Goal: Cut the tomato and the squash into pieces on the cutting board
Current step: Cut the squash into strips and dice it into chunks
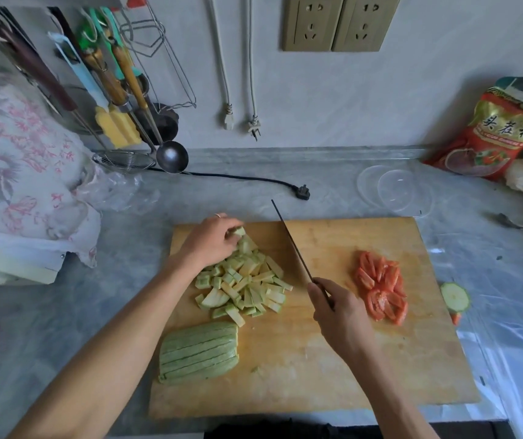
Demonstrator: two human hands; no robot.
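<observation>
Two piles done on cutting board: tomato wedges at 3 o'clock, squash pieces centre. Sliced squash half at 7 o'clock awaits crosscuts. Left hand pinches a squash chunk; right hand grips knife, blade raised.

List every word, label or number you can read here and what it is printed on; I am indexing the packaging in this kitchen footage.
"头茬枸杞", the last character cut off: large characters on the red and gold bag at the counter's right end.
A line of small Latin capitals beneath those characters: too blurred to read.
Small print on the bag's dark green top edge: too small to read.
The wall sockets, the knife and the cutting board show no text.
</observation>
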